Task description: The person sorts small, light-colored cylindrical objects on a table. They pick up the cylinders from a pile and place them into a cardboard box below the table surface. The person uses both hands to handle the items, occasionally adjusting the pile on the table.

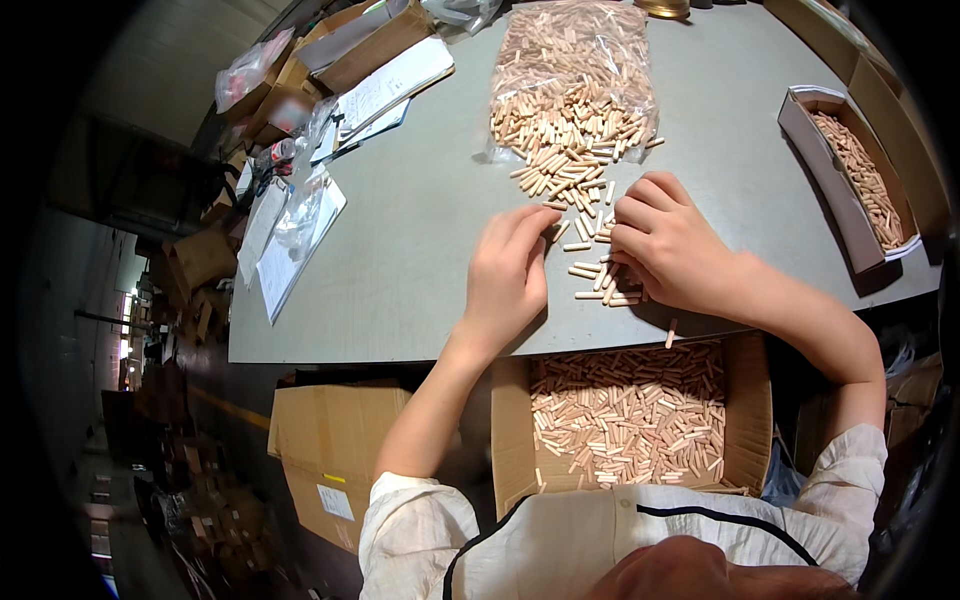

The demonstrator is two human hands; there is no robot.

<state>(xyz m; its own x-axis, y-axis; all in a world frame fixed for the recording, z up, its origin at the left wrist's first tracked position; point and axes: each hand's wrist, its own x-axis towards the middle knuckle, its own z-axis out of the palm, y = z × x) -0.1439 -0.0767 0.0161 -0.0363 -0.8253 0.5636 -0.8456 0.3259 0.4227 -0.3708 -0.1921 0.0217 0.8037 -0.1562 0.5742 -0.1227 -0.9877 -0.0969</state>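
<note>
Small wooden dowels (583,228) lie loosely scattered on the grey table between my hands. My left hand (505,270) is at the left of them, its fingers drawn together, with one dowel at the fingertips. On the right, my right hand (672,243) curls down over the near part of the scatter; its fingertips and whatever they hold are hidden. A single dowel (671,333) shows at the table's front edge, below the right hand. Beyond both hands, a clear plastic bag (570,60) full of dowels lies with its mouth toward me, and dowels spill out of it.
Below the table edge, in front of my body, an open cardboard box (510,430) holds many dowels. A narrow white box (822,165) of dowels stands at the right. Papers and clipboards (300,235) lie at the left; a closed carton (335,440) is beneath them.
</note>
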